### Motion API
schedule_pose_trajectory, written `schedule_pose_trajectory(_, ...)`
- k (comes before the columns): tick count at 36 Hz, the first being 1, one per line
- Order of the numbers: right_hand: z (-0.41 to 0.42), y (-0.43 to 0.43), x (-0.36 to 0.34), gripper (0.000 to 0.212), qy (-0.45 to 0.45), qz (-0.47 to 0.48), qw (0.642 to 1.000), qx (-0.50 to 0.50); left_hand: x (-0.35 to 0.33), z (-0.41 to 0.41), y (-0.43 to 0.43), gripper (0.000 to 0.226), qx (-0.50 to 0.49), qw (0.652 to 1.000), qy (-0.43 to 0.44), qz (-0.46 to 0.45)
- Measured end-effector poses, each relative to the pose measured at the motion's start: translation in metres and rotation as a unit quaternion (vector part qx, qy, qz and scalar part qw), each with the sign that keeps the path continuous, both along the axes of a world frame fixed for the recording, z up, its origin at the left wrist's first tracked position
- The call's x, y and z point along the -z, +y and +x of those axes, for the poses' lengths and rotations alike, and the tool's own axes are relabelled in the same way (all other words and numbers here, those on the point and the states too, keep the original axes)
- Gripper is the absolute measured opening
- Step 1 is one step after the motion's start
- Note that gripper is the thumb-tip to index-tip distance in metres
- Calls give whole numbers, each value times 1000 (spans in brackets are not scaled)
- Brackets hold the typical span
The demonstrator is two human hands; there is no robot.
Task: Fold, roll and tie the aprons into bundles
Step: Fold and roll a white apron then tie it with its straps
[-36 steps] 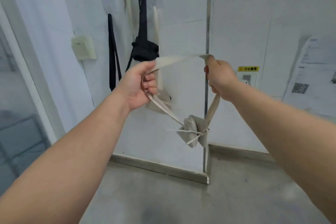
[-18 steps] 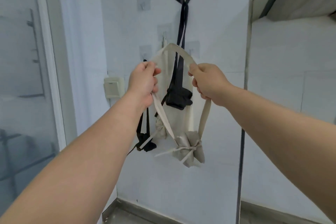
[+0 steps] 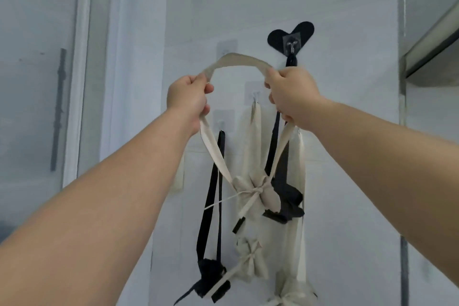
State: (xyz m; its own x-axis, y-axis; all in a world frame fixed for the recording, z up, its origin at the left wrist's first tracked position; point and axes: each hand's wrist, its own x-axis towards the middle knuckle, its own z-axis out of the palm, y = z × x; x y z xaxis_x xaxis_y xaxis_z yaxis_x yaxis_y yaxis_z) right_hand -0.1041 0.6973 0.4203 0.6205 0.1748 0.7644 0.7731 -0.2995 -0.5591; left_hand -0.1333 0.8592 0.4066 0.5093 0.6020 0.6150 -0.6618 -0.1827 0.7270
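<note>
I count five tied apron bundles in front of the wall [image 3: 347, 82]: three beige, the upper beige bundle [image 3: 255, 194], the middle beige bundle [image 3: 250, 262] and the lowest beige bundle [image 3: 290, 292] by the bottom edge, and two black, the right black bundle [image 3: 285, 202] and the left black bundle [image 3: 211, 278]. Four stick-on hooks show on the wall: the top clear hook [image 3: 226, 48], the middle clear hook [image 3: 253, 93], the low clear hook [image 3: 222, 119] and one heart hook [image 3: 291, 43]. Two hands are up, the left hand [image 3: 188, 97] and the right hand [image 3: 290, 92], gripping one beige strap [image 3: 238, 59].

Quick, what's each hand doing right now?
Left hand: closed around the beige apron strap.
Right hand: closed around the same strap; the tied bundle hangs below.
</note>
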Motion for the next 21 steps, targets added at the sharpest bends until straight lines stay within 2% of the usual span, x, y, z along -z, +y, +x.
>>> schedule_pose_trajectory(9,40,67,-44,32,-34,-14,997,74,-47,55,63,22,-10,998,-61,28)
schedule_pose_trajectory(14,66,86,-77,38,-60,22,990,126,-80,91,86,23,-10,997,-68,47)
schedule_pose_trajectory(16,72,91,-83,32,-75,0,985,155,-90,102,87,24,-19,996,-69,46)
schedule_pose_trajectory(17,71,92,-83,20,-59,7,983,172,-94,108,86,23,-22,996,-65,48)
schedule_pose_trajectory(18,72,95,-84,16,-63,-38,973,217,-96,114,86,23,-27,997,-53,56)
schedule_pose_trajectory(19,75,97,-82,23,-60,-74,959,268,-96,121,85,25,-37,996,-38,69)
schedule_pose_trajectory(21,78,100,-78,16,-19,-91,963,255,-92,126,84,26,-82,990,-2,111)
